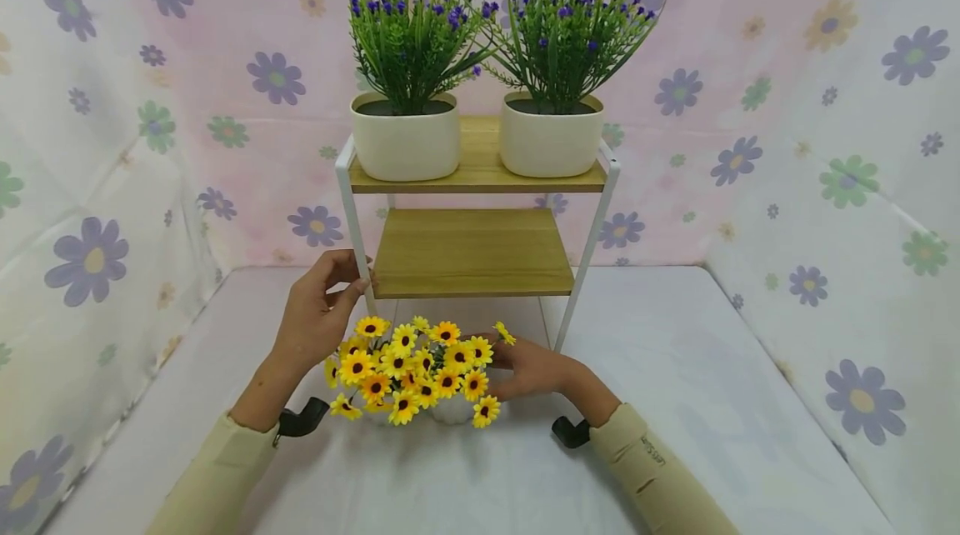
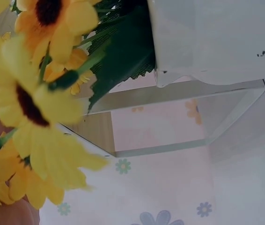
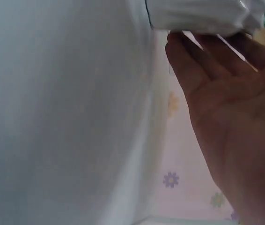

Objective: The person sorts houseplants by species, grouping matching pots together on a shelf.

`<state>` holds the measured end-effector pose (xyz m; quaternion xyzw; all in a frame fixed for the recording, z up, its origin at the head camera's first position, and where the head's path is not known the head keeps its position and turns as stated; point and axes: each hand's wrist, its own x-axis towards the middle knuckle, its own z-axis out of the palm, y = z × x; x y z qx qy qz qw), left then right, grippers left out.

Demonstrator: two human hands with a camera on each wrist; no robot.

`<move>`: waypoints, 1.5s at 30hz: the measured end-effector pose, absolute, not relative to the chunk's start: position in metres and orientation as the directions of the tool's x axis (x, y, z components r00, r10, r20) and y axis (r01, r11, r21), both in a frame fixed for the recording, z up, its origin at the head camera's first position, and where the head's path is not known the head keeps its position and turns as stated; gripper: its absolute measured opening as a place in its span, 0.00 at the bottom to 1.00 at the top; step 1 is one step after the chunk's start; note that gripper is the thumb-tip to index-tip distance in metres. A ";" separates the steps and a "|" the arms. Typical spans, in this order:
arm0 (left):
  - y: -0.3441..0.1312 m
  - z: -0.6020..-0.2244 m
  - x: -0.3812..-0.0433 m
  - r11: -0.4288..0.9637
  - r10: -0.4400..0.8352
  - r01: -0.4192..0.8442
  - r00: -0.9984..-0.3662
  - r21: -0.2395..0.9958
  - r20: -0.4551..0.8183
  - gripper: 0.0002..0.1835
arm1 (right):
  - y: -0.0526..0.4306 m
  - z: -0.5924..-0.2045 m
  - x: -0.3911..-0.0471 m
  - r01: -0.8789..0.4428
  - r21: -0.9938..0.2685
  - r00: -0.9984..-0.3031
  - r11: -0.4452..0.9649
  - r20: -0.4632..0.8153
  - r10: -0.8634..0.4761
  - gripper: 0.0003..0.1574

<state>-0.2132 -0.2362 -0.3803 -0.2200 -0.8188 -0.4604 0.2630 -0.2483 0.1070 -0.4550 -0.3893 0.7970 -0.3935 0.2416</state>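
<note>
A two-tier rack (image 1: 474,256) with wooden boards and a white frame stands in the middle. My left hand (image 1: 318,314) grips its left front post, thumb and fingers around it beside the lower board. In front of the rack, yellow sunflower-like blooms (image 1: 405,364) rise over a white flower pot (image 1: 453,410), mostly hidden by petals in the head view. My right hand (image 1: 528,368) holds the pot at its right side. In the right wrist view, its fingers (image 3: 193,70) reach to the white pot (image 3: 207,16), which hides the fingertips.
Two cream planters, left (image 1: 405,139) and right (image 1: 551,135), with green and purple plants, stand on the rack's top board (image 1: 480,143). White cloth (image 1: 750,402) covers the table. Flower-patterned cloth walls (image 1: 262,152) enclose the back and sides.
</note>
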 end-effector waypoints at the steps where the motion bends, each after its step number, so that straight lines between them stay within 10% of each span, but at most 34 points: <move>1: -0.236 -0.380 -0.213 0.478 0.119 0.603 -0.765 0.639 0.633 0.17 | 0.105 -0.455 -0.247 -0.436 -0.808 -0.587 0.396 -0.078 -0.806 0.51; 45: -0.236 -0.380 -0.212 0.491 0.115 0.586 -0.777 0.645 0.618 0.16 | 0.091 -0.443 -0.229 -0.469 -0.786 -0.714 0.404 0.067 -0.697 0.54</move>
